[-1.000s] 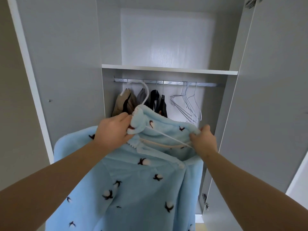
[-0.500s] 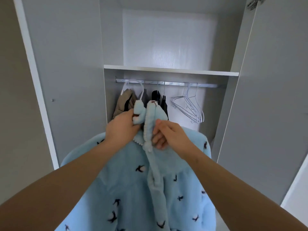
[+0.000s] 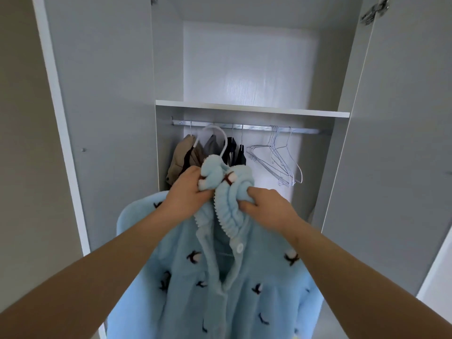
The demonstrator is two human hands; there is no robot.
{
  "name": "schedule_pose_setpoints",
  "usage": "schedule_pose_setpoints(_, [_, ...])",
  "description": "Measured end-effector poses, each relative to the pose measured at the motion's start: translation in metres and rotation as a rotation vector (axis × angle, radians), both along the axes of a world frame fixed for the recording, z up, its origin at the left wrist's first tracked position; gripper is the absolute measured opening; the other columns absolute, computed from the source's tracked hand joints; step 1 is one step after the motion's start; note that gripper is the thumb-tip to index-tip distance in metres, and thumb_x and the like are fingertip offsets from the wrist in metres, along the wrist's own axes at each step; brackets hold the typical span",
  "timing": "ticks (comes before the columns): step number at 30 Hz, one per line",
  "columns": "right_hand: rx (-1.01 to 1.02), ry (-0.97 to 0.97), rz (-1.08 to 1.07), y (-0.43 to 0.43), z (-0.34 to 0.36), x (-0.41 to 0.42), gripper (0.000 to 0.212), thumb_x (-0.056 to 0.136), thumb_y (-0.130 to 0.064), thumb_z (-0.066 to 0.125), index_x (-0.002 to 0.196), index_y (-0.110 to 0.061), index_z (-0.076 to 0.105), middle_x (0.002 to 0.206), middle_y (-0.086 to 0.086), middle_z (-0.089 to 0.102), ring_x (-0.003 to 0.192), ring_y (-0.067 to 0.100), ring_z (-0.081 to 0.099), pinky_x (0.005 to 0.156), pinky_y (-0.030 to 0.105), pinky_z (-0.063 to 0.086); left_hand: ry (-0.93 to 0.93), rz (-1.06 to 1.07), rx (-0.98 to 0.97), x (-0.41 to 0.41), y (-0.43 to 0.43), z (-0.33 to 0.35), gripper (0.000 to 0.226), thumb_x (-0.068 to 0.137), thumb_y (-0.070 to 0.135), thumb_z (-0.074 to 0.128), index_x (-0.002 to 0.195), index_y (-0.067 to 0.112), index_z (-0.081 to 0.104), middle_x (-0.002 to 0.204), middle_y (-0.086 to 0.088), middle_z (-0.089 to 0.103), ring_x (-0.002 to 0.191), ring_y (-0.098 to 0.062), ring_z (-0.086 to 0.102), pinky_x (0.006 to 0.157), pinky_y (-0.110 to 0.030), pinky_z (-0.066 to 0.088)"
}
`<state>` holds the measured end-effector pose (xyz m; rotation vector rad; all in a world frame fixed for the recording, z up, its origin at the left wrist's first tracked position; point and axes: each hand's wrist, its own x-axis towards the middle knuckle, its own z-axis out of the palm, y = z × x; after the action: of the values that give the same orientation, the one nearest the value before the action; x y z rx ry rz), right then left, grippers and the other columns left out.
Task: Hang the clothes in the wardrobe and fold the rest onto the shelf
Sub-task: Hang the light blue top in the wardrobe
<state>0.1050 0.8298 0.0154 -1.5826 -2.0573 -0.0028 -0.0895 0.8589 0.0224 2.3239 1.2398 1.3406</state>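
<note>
Standing open, the grey wardrobe (image 3: 244,69) fills the view. A fluffy blue coat (image 3: 220,289) hangs in front of it, below both hands. Behind are a white shelf (image 3: 252,110) and a metal rail (image 3: 256,128). The left hand (image 3: 188,194) and right hand (image 3: 266,204), arms stretched forward, squeeze its bunched collar side by side. A white hook (image 3: 225,141), maybe its hanger's, pokes up above.

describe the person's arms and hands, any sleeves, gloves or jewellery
The left hand and right hand wear no gloves, and no watch or bracelet shows at either wrist. No sleeves show anywhere along the arms, which are uncovered right to the frame edge. The fingers are partly hidden, so rings cannot be ruled out.
</note>
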Motion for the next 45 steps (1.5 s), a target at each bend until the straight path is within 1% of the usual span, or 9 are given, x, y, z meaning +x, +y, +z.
schedule_pose_setpoints(2, [-0.022, 0.131, -0.076, 0.001, -0.008, 0.009, 0.036, 0.088, -0.045, 0.053, 0.064, -0.021, 0.039, 0.063, -0.011, 0.044, 0.069, 0.017, 0.046, 0.052, 0.025, 0.030, 0.047, 0.165, 0.085, 0.000, 0.003, 0.000, 0.031, 0.083, 0.021, 0.065, 0.111, 0.008, 0.062, 0.107, -0.007, 0.055, 0.101, -0.024, 0.052, 0.082, -0.030, 0.041])
schedule_pose_setpoints(7, [0.020, 0.312, -0.215, 0.000, -0.018, 0.028, 0.038, 0.084, -0.046, 0.059, 0.058, -0.025, 0.040, 0.056, -0.011, 0.044, 0.061, 0.011, 0.044, 0.053, 0.026, 0.031, -0.601, 0.043, -0.113, 0.001, -0.017, -0.011, 0.026, 0.082, 0.003, 0.063, 0.074, 0.024, 0.051, 0.069, 0.010, 0.053, 0.063, -0.004, 0.048, 0.050, -0.004, 0.037])
schedule_pose_setpoints(13, [0.067, 0.446, -0.164, -0.006, -0.016, 0.043, 0.037, 0.081, -0.045, 0.063, 0.054, -0.026, 0.047, 0.043, -0.009, 0.039, 0.043, 0.008, 0.030, 0.050, 0.028, 0.025, 0.079, -0.504, -0.642, -0.020, -0.029, -0.017, 0.019, 0.083, 0.032, 0.064, 0.102, 0.032, 0.063, 0.100, 0.013, 0.067, 0.097, -0.006, 0.062, 0.084, -0.018, 0.049])
schedule_pose_setpoints(16, [0.107, 0.539, -0.172, -0.008, -0.014, 0.049, 0.045, 0.086, -0.041, 0.059, 0.054, -0.017, 0.039, 0.047, -0.006, 0.041, 0.048, 0.012, 0.034, 0.054, 0.029, 0.029, 0.007, -0.142, -0.164, -0.021, -0.010, -0.009, 0.029, 0.089, 0.049, 0.050, 0.108, 0.032, 0.064, 0.111, 0.015, 0.062, 0.104, -0.001, 0.057, 0.093, -0.027, 0.044])
schedule_pose_setpoints(20, [0.103, 0.550, -0.089, -0.012, -0.011, 0.048, 0.045, 0.091, -0.033, 0.056, 0.052, -0.017, 0.040, 0.043, -0.015, 0.049, 0.044, 0.003, 0.037, 0.052, 0.023, 0.032, 0.508, 0.132, 0.099, 0.001, 0.011, -0.010, 0.043, 0.094, 0.048, 0.040, 0.130, 0.026, 0.048, 0.121, 0.007, 0.055, 0.115, -0.014, 0.050, 0.102, -0.042, 0.031])
schedule_pose_setpoints(24, [0.191, 0.574, -0.065, -0.019, -0.010, 0.056, 0.045, 0.092, -0.026, 0.056, 0.052, -0.015, 0.038, 0.043, -0.008, 0.046, 0.043, -0.003, 0.047, 0.047, 0.010, 0.033, 0.347, -0.003, 0.065, 0.021, 0.016, -0.011, 0.025, 0.093, 0.044, 0.045, 0.082, 0.023, 0.052, 0.073, 0.007, 0.055, 0.070, -0.013, 0.053, 0.060, -0.027, 0.037])
schedule_pose_setpoints(28, [0.154, 0.388, -0.194, -0.027, -0.009, 0.072, 0.046, 0.093, -0.039, 0.047, 0.055, -0.017, 0.034, 0.051, -0.006, 0.047, 0.056, 0.009, 0.050, 0.054, 0.025, 0.035, 0.006, 0.011, 0.026, 0.036, 0.019, 0.000, 0.043, 0.097, 0.042, 0.040, 0.057, 0.026, 0.039, 0.058, 0.005, 0.046, 0.059, -0.014, 0.045, 0.060, -0.031, 0.036])
schedule_pose_setpoints(36, [-0.055, 0.604, -0.240, -0.034, -0.028, 0.089, 0.054, 0.091, -0.047, 0.049, 0.048, -0.019, 0.030, 0.040, -0.009, 0.042, 0.044, 0.009, 0.036, 0.050, 0.024, 0.030, -0.511, 0.219, -0.408, 0.079, 0.040, 0.028, 0.037, 0.098, 0.031, 0.038, 0.103, 0.005, 0.063, 0.092, -0.008, 0.053, 0.089, -0.024, 0.051, 0.085, -0.032, 0.040])
schedule_pose_setpoints(45, [-0.103, 0.821, -0.426, -0.021, -0.029, 0.126, 0.044, 0.088, -0.039, 0.060, 0.055, -0.009, 0.053, 0.054, 0.003, 0.054, 0.051, 0.015, 0.047, 0.053, 0.022, 0.040, 0.224, -0.222, -0.241, 0.091, 0.034, -0.007, 0.025, 0.094, 0.039, 0.047, 0.097, 0.016, 0.055, 0.092, -0.007, 0.060, 0.081, -0.015, 0.054, 0.069, -0.026, 0.041])
